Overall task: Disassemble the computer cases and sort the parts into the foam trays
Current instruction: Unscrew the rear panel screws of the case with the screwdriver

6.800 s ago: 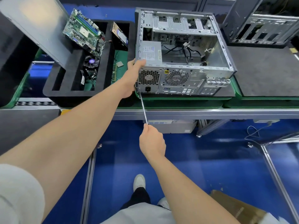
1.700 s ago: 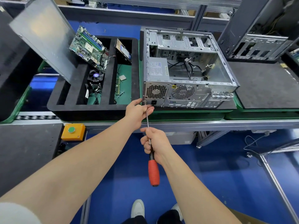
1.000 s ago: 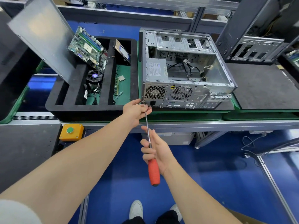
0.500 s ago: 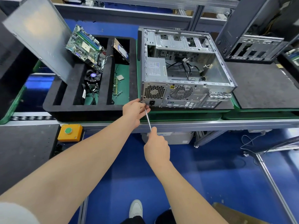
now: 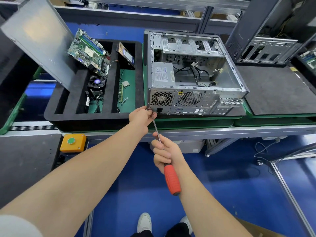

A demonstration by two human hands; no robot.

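Case (image 5: pixel 196 74) lies on its side, open face up, on a green pallet (image 5: pixel 196 123) at the table's (image 5: pixel 222 132) front edge, with its rear panel facing the person. PSU (image 5: pixel 163 74) is in the near-left corner inside, loose cables beside it. Left hand (image 5: pixel 142 117) is curled at the case's lower-left rear corner, fingers pinching the screwdriver (image 5: pixel 171 178) tip; can't tell what's under them. Right hand (image 5: pixel 165 153) is wrapped round the shaft just above the red handle. Foam tray (image 5: pixel 71 115) is just left of the case, with the motherboard (image 5: pixel 89 52) leaning in a slot and the fan (image 5: pixel 96 82) nearer the front edge.
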